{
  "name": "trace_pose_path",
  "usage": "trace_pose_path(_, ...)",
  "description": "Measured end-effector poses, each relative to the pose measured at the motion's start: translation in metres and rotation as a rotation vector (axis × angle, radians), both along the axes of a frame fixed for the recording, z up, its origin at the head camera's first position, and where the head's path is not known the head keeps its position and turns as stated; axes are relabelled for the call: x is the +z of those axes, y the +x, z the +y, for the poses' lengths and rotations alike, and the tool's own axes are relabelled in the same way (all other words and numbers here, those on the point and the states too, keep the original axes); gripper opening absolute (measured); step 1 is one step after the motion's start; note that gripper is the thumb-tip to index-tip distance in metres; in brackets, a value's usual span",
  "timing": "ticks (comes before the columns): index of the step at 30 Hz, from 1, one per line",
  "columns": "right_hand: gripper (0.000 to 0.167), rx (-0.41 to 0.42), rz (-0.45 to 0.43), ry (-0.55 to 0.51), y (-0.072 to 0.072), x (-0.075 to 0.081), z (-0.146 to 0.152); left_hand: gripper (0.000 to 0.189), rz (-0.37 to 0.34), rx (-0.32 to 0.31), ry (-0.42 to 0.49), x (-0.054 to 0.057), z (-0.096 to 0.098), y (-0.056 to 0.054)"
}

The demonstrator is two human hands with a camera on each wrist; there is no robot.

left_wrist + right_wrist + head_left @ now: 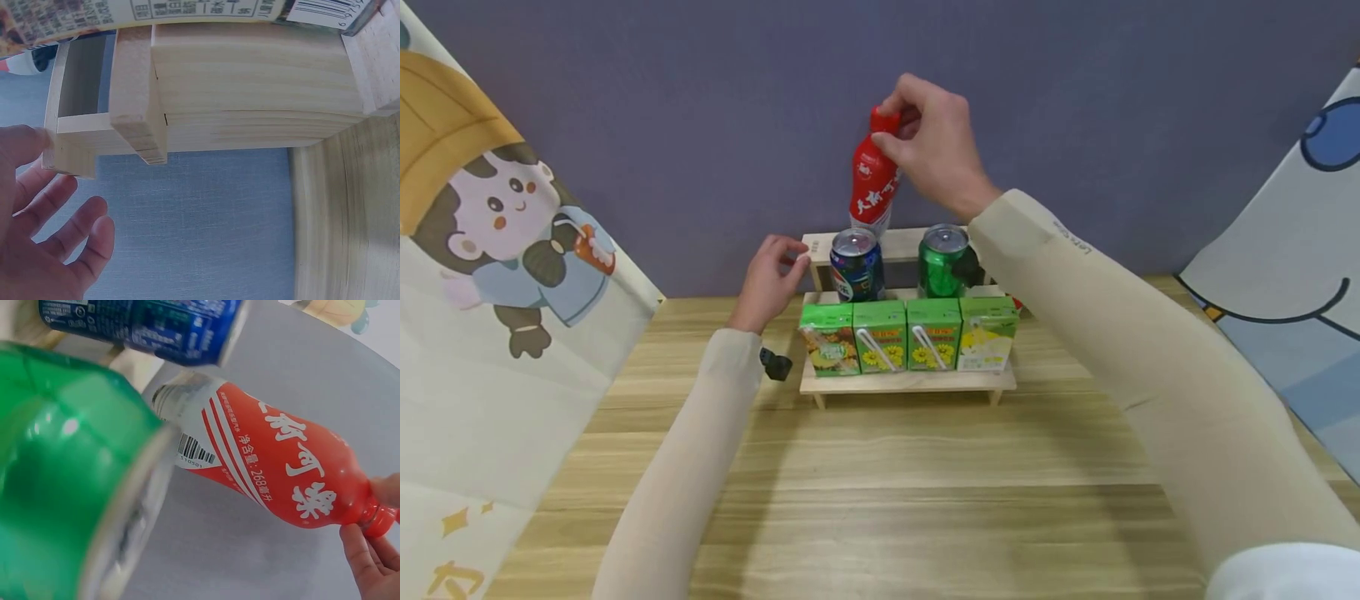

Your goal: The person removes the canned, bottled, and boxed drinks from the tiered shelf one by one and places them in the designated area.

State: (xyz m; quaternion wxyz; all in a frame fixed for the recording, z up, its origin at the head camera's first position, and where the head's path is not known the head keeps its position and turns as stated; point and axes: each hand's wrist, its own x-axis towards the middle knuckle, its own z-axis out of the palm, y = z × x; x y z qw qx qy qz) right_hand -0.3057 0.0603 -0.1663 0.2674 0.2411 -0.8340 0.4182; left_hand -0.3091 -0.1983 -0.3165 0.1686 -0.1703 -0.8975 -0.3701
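My right hand (936, 142) pinches the red cap and neck of a red cola bottle (874, 187), which stands nearly upright, slightly tilted, at the rack's top tier; its base is partly hidden behind a blue can (856, 267). In the right wrist view the bottle (275, 456) shows white lettering, with fingertips at its neck. My left hand (769, 279) holds the left end of the wooden stepped rack's top board (904, 244). Close up, the left hand's thumb and forefinger (40, 175) meet that board end while the other fingers stay loosely bent.
A green can (943, 260) shares the middle tier with the blue one. Several green juice cartons (880, 337) fill the front tier. Something small and red (1017, 304) peeks out right of the rack. A grey-blue panel (737, 125) rises behind the wooden table (887, 500).
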Motion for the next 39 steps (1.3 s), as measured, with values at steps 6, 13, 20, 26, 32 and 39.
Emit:
trace_pose_path(6,0.027,-0.036,0.063,-0.016,0.006,0.008,0.018,0.028,-0.002,0.01,-0.006,-0.002,0.001,-0.001)
trace_pose_path(13,0.029,-0.12,0.073,-0.028,0.014,0.021,0.042,0.028,0.006,0.024,-0.007,-0.003,0.001,-0.003)
trace_pose_path(20,0.028,-0.168,0.067,-0.026,0.018,0.027,0.069,0.027,0.008,0.026,-0.003,-0.001,0.001,-0.002)
trace_pose_path(26,0.029,-0.222,0.041,-0.019,0.022,0.026,0.099,0.027,-0.004,0.026,0.003,-0.002,0.001,-0.002)
trace_pose_path(32,0.031,-0.288,0.007,-0.013,0.029,0.018,0.128,0.027,0.011,0.02,0.004,-0.002,0.0,-0.003)
trace_pose_path(39,0.032,-0.341,-0.049,-0.005,0.036,0.001,0.157,0.027,0.006,0.031,-0.004,-0.001,-0.001,-0.003)
